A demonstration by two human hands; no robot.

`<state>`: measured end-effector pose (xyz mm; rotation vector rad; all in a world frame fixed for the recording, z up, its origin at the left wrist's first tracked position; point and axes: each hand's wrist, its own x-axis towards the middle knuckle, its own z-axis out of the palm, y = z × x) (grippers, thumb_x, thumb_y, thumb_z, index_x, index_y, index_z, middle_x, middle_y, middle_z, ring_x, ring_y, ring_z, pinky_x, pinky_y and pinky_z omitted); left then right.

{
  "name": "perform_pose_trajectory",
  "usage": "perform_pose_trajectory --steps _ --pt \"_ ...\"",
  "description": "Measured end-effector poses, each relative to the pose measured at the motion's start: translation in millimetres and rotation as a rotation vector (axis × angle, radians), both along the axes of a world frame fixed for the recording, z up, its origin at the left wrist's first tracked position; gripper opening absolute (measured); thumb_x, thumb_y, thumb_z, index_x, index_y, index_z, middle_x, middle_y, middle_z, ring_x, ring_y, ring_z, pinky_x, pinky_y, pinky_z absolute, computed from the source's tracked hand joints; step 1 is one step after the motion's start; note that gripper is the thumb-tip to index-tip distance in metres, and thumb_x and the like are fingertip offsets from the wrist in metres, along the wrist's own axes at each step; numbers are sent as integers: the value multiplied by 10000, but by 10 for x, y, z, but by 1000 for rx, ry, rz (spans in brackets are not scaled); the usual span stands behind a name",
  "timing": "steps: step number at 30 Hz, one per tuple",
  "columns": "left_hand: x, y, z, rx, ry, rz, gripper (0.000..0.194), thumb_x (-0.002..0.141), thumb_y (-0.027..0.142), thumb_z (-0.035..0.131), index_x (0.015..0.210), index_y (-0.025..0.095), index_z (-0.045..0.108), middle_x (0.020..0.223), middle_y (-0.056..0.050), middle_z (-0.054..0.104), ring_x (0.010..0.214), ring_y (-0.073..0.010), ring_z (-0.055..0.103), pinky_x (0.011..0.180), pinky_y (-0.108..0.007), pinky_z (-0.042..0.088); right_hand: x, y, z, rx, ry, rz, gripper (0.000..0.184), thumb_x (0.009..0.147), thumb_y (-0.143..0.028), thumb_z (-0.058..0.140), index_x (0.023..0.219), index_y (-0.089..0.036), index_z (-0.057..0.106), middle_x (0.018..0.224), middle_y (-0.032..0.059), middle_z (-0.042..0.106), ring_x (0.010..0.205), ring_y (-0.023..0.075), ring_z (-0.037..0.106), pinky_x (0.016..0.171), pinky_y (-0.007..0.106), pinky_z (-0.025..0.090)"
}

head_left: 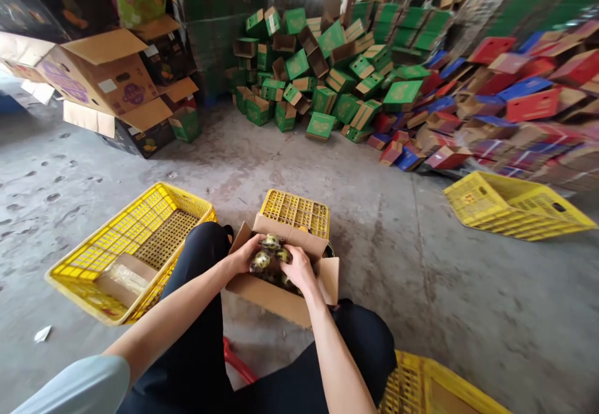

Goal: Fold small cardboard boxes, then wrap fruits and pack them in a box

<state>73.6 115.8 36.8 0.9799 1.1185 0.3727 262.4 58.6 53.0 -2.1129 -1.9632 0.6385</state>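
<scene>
An open cardboard box (269,292) rests between my knees, its flaps spread outward. Inside and above its opening are several rounded, mottled yellow-green and dark pieces that look like fruit (260,261). My left hand (247,255) is closed against the left side of this cluster, fingers partly hidden behind it. From the right, my right hand (298,268) grips the cluster, thumb and fingers on a piece near the box's middle. Behind the box stands an upturned-looking yellow plastic crate (297,209), partly covered by a flap.
A yellow crate (131,245) holding a taped cardboard piece (125,278) sits at left. Other yellow crates are at right (515,208) and lower right (437,386). Green boxes (322,98) and red and blue boxes (528,105) lie heaped behind; large cartons (100,80) are stacked at left.
</scene>
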Motion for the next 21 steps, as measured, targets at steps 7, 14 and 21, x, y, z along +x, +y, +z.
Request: perform_pose_trajectory --steps 7,14,21 --pt "-119 57 158 -60 -206 91 546 872 609 508 1069 154 737 974 -108 797 943 -272 740 852 -335 578 242 -207 182 50 -56 -85 356 953 -320 555 1242 -154 679 1165 138 718 1111 279 666 975 345 491" --pt "-147 58 227 52 -86 189 520 869 604 581 982 135 773 933 -104 801 936 -284 731 865 -351 560 -45 -138 233 120 -126 28 431 991 -131 334 1326 -121 604 1251 179 640 1192 276 602 1059 375 440" --pt "-188 26 388 274 -30 109 488 869 576 603 949 125 772 869 -73 777 968 -285 703 903 -345 528 -404 33 -225 -180 -53 282 525 771 -106 698 1268 -275 687 1440 100 614 1312 333 562 1094 522 445"
